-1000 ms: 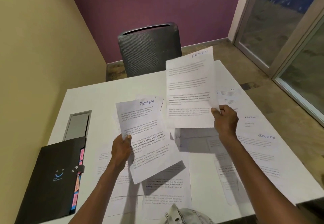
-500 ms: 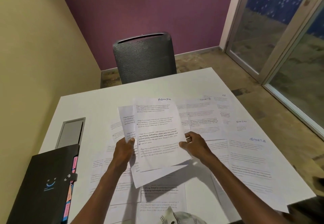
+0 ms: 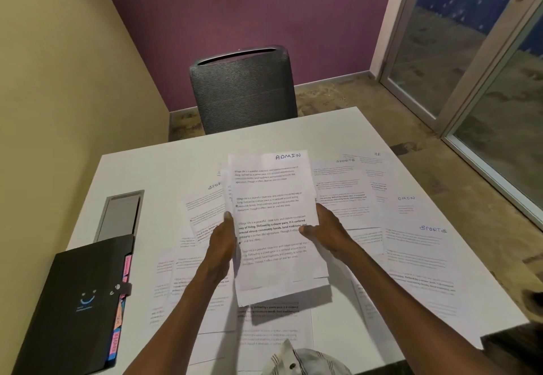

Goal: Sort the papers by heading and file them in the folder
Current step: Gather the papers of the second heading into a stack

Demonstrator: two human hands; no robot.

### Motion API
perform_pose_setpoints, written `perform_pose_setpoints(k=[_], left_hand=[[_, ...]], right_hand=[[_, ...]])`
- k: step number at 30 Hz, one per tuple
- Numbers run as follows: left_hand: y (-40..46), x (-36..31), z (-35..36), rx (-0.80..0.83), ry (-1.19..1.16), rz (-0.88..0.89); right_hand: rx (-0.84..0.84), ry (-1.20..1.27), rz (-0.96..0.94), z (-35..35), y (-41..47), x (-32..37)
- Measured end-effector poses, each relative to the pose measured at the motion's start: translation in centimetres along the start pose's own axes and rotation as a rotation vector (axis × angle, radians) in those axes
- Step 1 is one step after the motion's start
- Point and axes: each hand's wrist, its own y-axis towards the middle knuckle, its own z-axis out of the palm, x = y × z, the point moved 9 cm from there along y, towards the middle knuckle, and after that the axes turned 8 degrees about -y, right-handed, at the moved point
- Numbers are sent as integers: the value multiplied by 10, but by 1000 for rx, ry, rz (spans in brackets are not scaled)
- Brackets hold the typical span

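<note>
I hold a small stack of ADMIN papers (image 3: 273, 198) above the middle of the white table (image 3: 164, 166). My left hand (image 3: 224, 238) grips the stack's left edge, thumb on top. On the right edge my right hand (image 3: 324, 232) grips it the same way. Several loose sheets lie spread on the table, among them a SPORTS paper (image 3: 417, 254) at the right, another SPORTS paper (image 3: 340, 186) behind it and an ADMIN sheet (image 3: 405, 204). The black folder (image 3: 73, 301) with coloured tabs lies closed at the near left corner.
A grey cable hatch (image 3: 120, 216) sits in the table behind the folder. A dark mesh chair (image 3: 242, 89) stands at the far side. A yellow wall runs along the left, and glass doors (image 3: 484, 80) are on the right.
My right hand brought its ADMIN sheet down and left onto the one in my left hand. Both hands now hold the sheets squared together as one stack.
</note>
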Motion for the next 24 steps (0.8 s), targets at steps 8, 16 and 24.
perform_pose_setpoints(k=[8,16,24], left_hand=[[-3,-28,14,-84,70,376],[-12,-24,21,-94,63,480],[-10,17,19,-146,77,366]], right_hand=[[-325,-44,-112,-18,-7,19],[-339,131,-78,-12,-14,3],[-252,267,-15,14,-10,-16]])
